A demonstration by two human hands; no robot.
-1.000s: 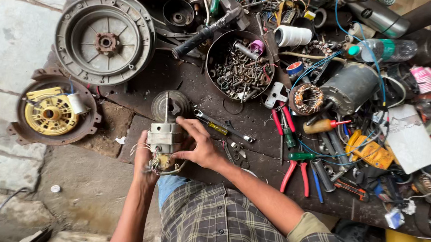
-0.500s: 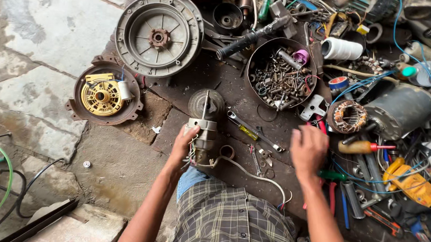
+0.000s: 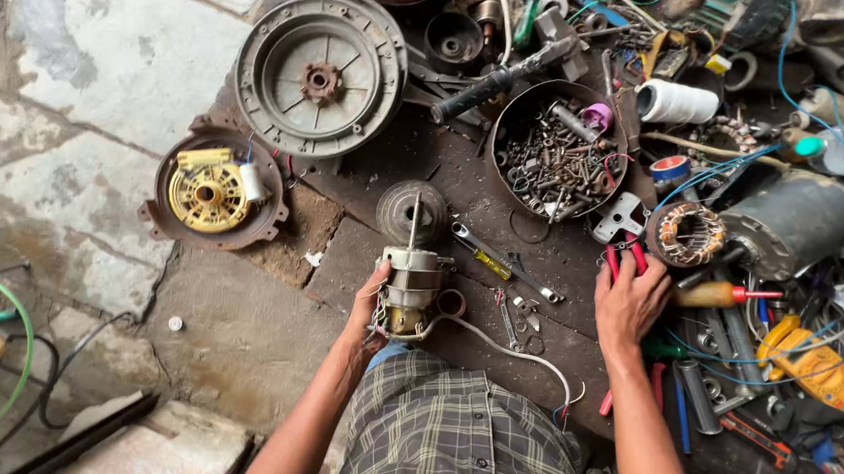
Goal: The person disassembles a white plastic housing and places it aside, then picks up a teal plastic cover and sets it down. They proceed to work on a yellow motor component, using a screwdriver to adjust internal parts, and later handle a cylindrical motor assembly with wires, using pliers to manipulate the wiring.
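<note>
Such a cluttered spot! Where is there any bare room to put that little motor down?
Bare concrete floor lies left of the grey round housing and below the yellow-cored housing. A small gap sits between the motor and the bowl of screws. Right of the right hand, tools crowd everything.

A small electric motor (image 3: pixel 409 290), with a grey metal body, a thin shaft pointing toward the top of the frame and a brass-coloured lower end with loose wires, is held upright just left of the frame's centre. Red-handled pliers (image 3: pixel 624 259) are lain flat at centre right, their handles covered in part by fingers.
</note>
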